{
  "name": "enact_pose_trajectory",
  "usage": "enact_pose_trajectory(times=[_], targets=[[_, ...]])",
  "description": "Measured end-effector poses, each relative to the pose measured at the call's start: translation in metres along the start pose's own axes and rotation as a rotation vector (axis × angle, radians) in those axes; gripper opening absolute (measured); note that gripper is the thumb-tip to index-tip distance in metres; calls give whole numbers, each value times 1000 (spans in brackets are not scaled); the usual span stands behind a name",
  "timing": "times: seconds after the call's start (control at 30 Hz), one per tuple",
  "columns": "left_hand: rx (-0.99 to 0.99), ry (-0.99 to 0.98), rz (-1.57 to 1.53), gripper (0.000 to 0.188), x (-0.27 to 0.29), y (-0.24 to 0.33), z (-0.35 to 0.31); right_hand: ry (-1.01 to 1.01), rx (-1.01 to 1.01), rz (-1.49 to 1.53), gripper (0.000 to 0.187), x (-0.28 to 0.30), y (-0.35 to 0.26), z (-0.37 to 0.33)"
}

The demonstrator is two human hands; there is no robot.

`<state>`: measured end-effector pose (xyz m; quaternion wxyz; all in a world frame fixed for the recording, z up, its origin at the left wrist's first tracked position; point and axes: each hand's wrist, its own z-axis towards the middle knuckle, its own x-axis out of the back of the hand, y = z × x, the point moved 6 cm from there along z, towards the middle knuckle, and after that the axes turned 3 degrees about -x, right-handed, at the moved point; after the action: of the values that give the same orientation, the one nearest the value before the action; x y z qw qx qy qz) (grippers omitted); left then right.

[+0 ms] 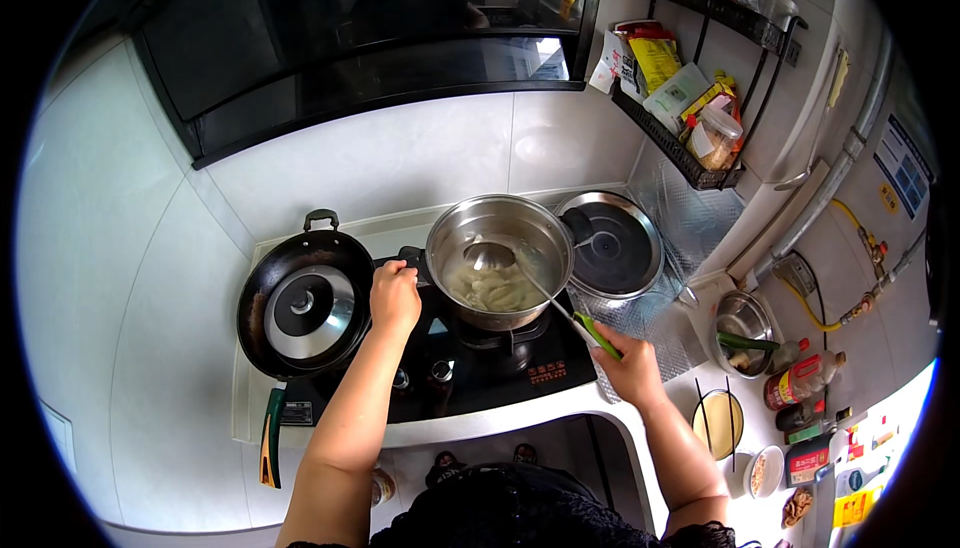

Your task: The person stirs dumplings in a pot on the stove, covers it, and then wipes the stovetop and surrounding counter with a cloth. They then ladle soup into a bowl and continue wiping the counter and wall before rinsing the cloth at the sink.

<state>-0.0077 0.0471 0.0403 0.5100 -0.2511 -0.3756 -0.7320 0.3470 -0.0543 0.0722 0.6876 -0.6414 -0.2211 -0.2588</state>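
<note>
My right hand (634, 368) grips the green handle of a metal ladle (548, 295). Its round bowl dips into a steel pot (440, 283) on the stove, among pale dumpling-like pieces (503, 290) in cloudy water. Left of the pot, my left hand (396, 295) is closed, its fingers curled close to the pot's dark side handle (413, 254). Whether it touches that handle or holds something small, I cannot make out.
A black wok (258, 323) with a lid (325, 333) inside stands on the left. Right of the pot lies a round lid (612, 248). Farther right are a steel bowl (735, 310), a bowl with chopsticks (720, 423) and bottles (805, 380). A loaded rack (670, 143) hangs above.
</note>
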Motion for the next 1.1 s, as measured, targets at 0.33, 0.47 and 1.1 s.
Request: enact_pose_trajectory(times=[0.33, 0.47, 1.1], targets=[[-8, 7, -2, 11, -1, 1, 3, -425, -133, 31, 36, 30, -20, 29], [-10, 11, 2, 11, 1, 1, 3, -559, -44, -242, 38, 48, -56, 60], [-13, 1, -24, 13, 0, 2, 4, -296, 513, -1073, 31, 22, -91, 81]])
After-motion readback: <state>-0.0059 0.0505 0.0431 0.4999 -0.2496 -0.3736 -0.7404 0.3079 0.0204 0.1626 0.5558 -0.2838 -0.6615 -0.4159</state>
